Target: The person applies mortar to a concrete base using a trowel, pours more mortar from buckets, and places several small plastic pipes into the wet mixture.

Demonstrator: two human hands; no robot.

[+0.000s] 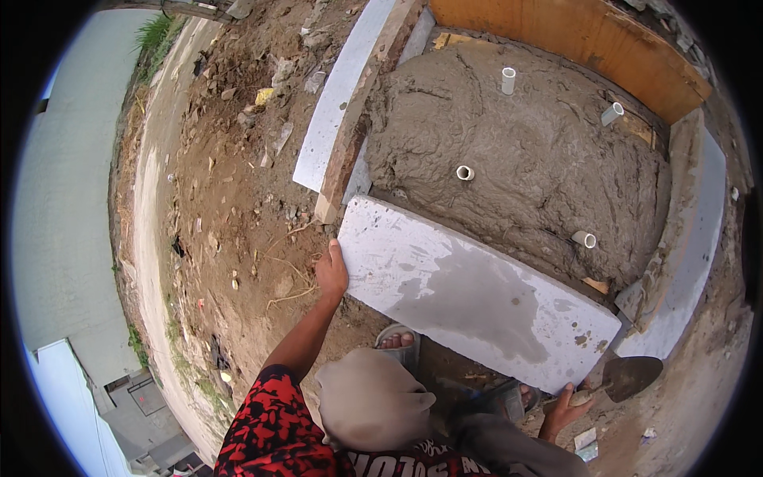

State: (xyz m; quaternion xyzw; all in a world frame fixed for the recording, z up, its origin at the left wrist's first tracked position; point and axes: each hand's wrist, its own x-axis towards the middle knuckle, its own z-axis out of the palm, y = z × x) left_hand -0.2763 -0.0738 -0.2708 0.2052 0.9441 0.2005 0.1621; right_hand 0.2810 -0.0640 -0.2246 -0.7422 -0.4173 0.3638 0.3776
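My left hand (332,274) grips the left end of a long grey-white slab (477,298) that stands on edge along the near side of a mound of wet cement (524,159). My right hand (566,409) holds a trowel (628,378) by its handle, just past the slab's right end, with the blade pointing right. Several short white pipe stubs (465,172) stick up out of the cement.
More slabs and a wooden plank (350,143) line the left and right sides of the cement, and an orange plywood board (572,36) closes the back. My sandalled foot (397,342) is by the slab. Bare dirt with stones and litter (238,199) lies to the left.
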